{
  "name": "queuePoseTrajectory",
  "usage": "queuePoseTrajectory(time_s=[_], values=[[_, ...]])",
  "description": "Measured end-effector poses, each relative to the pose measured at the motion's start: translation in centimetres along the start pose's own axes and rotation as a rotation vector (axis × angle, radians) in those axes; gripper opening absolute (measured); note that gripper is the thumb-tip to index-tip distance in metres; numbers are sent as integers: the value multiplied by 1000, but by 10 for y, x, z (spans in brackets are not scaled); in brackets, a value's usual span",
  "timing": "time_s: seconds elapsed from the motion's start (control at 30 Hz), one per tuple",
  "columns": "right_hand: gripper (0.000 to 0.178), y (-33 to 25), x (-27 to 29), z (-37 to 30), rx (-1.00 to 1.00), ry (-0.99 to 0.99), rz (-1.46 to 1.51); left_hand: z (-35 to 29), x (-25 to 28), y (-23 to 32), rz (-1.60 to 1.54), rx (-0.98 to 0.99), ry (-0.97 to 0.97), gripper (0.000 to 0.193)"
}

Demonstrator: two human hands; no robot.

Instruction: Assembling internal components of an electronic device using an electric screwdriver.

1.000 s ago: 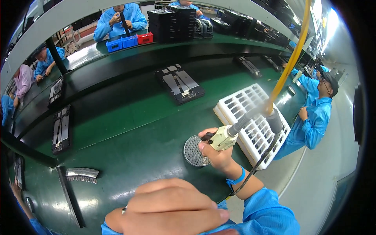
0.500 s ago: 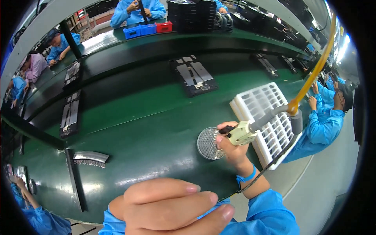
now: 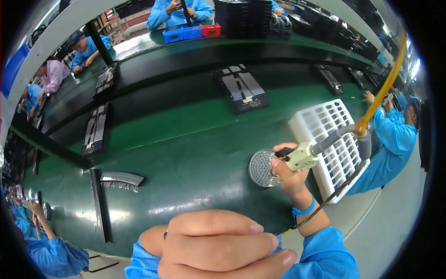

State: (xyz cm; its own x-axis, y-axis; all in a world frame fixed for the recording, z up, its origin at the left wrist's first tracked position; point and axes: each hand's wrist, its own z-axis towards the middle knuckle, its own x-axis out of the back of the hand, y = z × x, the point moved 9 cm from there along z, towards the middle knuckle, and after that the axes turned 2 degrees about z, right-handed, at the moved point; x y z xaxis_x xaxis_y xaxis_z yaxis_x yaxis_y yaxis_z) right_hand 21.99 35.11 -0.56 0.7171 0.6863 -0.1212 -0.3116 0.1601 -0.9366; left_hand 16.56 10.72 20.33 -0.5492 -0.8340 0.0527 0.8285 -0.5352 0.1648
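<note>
Gripping a cream tool (image 3: pixel 301 157), right fingers (image 3: pixel 278 166) curl; left fingers (image 3: pixel 223 251) lie loosely together.

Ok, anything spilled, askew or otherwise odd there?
Nothing looks spilled. The tray beside the right hand sits oddly close to the edge of the bench and may overhang it; the tray hides that edge, so I can't be sure.

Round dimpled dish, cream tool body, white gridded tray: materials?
Dish: grey with a lighter rim; metal or plastic, can't tell which.
Tool body: likely hard moulded plastic, opaque cream with crisp edges.
Tray: smooth white, probably plastic, judging by its regular moulded-looking grid.
</note>
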Motion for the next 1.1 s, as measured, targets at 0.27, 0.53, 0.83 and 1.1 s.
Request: queuePoseTrajectory(time_s=[0.27,0.53,0.83,1.1], values=[[31,-7,7,-1,-3,25,-66,-6,11,1,-26,-21,93,29],[28,-10,3,3,25,9,-32,-5,19,5,-168,-60,159,26],[29,-9,7,6,65,14,-18,16,3,-15,-770,107,-6,8],[29,-10,5,5,43,10,-11,28,-5,-20,-994,85,-138,13]])
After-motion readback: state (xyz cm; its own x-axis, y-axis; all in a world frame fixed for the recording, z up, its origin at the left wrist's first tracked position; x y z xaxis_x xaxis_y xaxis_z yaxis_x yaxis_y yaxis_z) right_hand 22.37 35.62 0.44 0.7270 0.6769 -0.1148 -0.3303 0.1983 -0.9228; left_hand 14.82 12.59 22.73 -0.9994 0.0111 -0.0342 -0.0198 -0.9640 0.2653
